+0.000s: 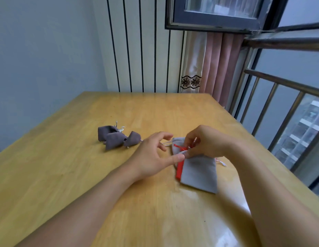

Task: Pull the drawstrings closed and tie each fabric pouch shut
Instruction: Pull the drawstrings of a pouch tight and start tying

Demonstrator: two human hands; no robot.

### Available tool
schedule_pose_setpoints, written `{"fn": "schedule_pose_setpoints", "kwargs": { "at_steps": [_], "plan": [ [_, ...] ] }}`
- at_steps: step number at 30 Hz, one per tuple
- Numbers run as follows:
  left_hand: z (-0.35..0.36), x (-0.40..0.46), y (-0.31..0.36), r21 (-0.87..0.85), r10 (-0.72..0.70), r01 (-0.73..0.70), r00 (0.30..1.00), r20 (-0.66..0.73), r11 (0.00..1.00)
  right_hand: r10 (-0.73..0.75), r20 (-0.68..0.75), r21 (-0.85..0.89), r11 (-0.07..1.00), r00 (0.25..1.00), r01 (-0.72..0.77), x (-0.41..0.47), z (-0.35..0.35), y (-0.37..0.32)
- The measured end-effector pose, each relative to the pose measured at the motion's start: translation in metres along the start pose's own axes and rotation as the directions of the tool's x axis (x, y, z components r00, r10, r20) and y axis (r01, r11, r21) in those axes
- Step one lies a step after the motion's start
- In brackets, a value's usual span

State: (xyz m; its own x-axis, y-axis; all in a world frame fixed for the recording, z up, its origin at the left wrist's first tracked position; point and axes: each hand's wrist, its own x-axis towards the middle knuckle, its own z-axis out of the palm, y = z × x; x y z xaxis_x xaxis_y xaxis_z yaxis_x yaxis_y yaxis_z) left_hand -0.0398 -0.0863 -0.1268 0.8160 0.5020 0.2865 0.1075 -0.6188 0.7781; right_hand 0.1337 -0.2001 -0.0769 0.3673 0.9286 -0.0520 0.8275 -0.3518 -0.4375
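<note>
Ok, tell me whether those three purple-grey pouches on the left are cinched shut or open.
Shut, it seems: the three purple-grey pouches are bunched to gathered necks with white cords trailing. Knots are too small to confirm.

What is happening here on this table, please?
A person sits at a wooden table and works on a light grey pouch that lies over a red pouch. The right hand pinches the cord at the pouch's mouth, and the left hand touches it with the thumb, its fingers spread. Three darker grey pouches lie together to the left, already drawn shut. The light grey pouch is not yet tied.
</note>
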Motion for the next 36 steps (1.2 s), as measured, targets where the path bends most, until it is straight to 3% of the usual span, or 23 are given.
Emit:
{"fn": "schedule_pose_setpoints", "kwargs": {
  "at_steps": [2,8,14,17,21,24,28,32,36],
  "plan": [
    [0.002,0.0,-0.002,-0.023,-0.038,0.039,0.999,0.037,0.999,-0.062,-0.029,0.156,0.986,0.998,0.065,0.002,0.002,-0.003],
    [0.001,0.007,-0.012,-0.284,-0.076,0.088,0.996,0.055,0.955,-0.091,-0.074,0.314,0.943,0.993,0.11,0.004,0.013,-0.007],
    [0.001,0.008,-0.013,-0.397,-0.123,0.124,0.992,0.028,0.909,-0.073,-0.161,0.31,0.943,0.984,0.121,0.006,0.01,-0.002],
    [0.002,0.008,-0.012,-0.376,-0.123,0.136,0.991,0.059,0.917,-0.092,-0.191,0.254,0.957,0.977,0.14,0.008,0.013,-0.002],
    [0.002,0.006,-0.014,-0.341,-0.06,0.134,0.974,0.22,0.93,-0.103,-0.356,0.156,0.973,0.929,0.168,0.007,0.004,0.004],
    [0.003,0.004,-0.014,-0.338,-0.004,0.111,0.954,0.3,0.934,-0.083,-0.454,0.221,0.954,0.887,0.202,0.004,-0.006,0.008],
    [-0.005,0.008,-0.016,-0.479,-0.059,0.148,0.979,0.195,0.865,-0.098,-0.48,0.254,0.936,0.872,0.245,0.002,-0.005,0.003],
    [-0.003,0.01,-0.018,-0.399,-0.09,0.134,0.988,0.126,0.907,-0.153,-0.561,0.124,0.956,0.814,0.265,0.005,0.001,-0.001],
    [0.004,0.007,-0.015,-0.16,0.062,-0.025,0.971,0.232,0.987,-0.169,-0.6,0.027,0.972,0.782,0.231,0.001,-0.007,0.0]
  ]
}}
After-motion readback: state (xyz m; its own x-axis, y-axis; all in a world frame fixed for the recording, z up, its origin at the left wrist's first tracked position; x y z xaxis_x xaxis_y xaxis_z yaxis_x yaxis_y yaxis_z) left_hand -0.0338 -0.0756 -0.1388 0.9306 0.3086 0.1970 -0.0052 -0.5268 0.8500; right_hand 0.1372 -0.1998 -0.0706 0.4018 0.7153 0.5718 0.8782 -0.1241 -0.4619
